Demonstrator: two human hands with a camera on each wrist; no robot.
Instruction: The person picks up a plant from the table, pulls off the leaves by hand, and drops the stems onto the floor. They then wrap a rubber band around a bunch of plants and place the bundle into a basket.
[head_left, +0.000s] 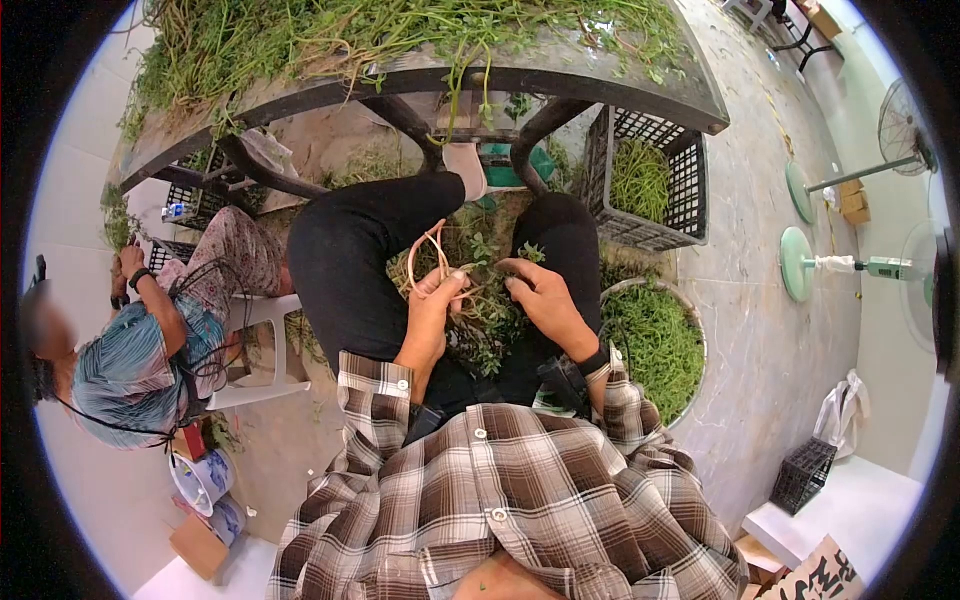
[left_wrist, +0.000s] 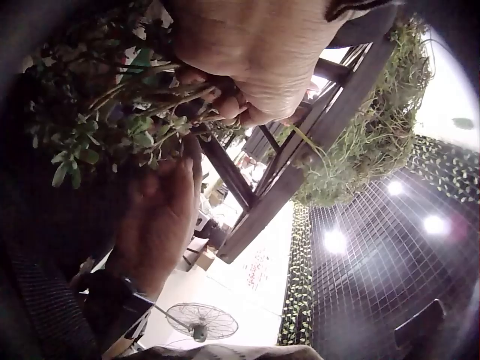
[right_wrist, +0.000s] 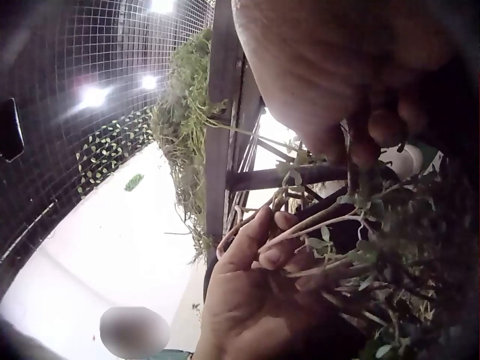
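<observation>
Two black crates [head_left: 650,190] of greens stand far right beside the desk [head_left: 560,75], a round basin [head_left: 655,345] near right; a second person [head_left: 150,340] sits left. Herb bunch [head_left: 480,300] lies in the lap, stems running far-left. Left hand [head_left: 432,305] fingers grip stems and rubber bands [head_left: 428,255]; right hand [head_left: 545,295] pinches sprigs

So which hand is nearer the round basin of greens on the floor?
Right. The right hand pinches the herb bunch on the lap, on the side toward the basin. The left hand, holding rubber bands, is across the bunch, farther off.
</observation>
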